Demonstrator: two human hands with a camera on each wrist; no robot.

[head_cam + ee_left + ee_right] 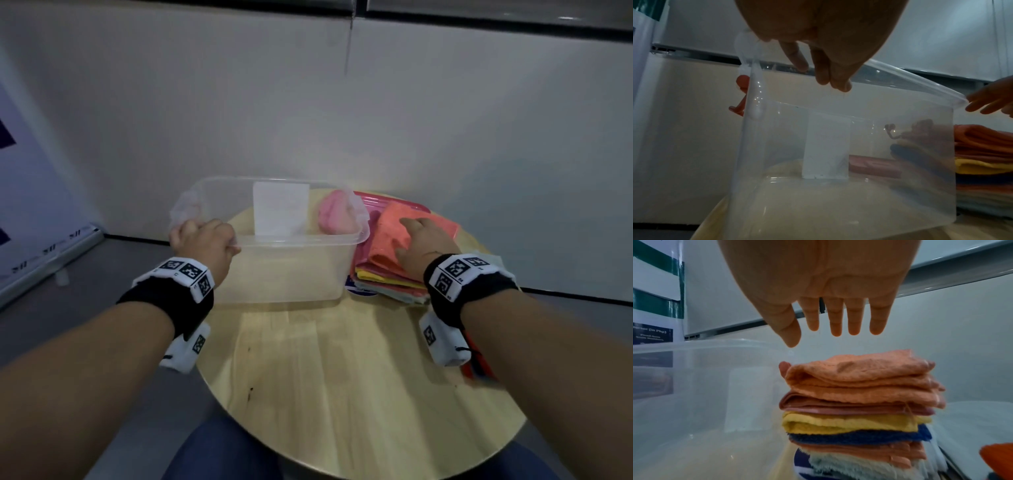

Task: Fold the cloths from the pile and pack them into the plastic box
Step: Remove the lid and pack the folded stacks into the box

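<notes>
From the head view, a round wooden desk (342,394) carries a clear plastic box (281,270) toward its far left and a stack of cloths (394,274) just to the right of it. The left hand (202,240) grips the box's left rim, fingers curled over the edge. The right hand (424,243) is spread with straight fingers over the top orange cloth (390,233) of the stack; whether it presses the cloth cannot be told here. The two hands are well apart, one at each end of the box. A white label (279,212) shows on the box's far wall, a pink handle (334,216) shows at its right end, and a pink lid (394,202) lies under the stack. In the left wrist view, the left hand (828,40) hooks its fingers (822,71) over the rim of the plastic box (859,203); the box holds no cloths, and the desk shows through its floor. The fingers of the right hand (990,100) appear beyond the box's far corner, above the stack of cloths (982,154). In the right wrist view, the right hand (824,288) hovers with fingers straight and slightly parted, clear of the top orange cloth (863,374). Below it the stack of cloths (857,426) runs orange, brownish pink, yellow, dark blue, orange and pale green, with the plastic box (694,386) just beside it on the left.
</notes>
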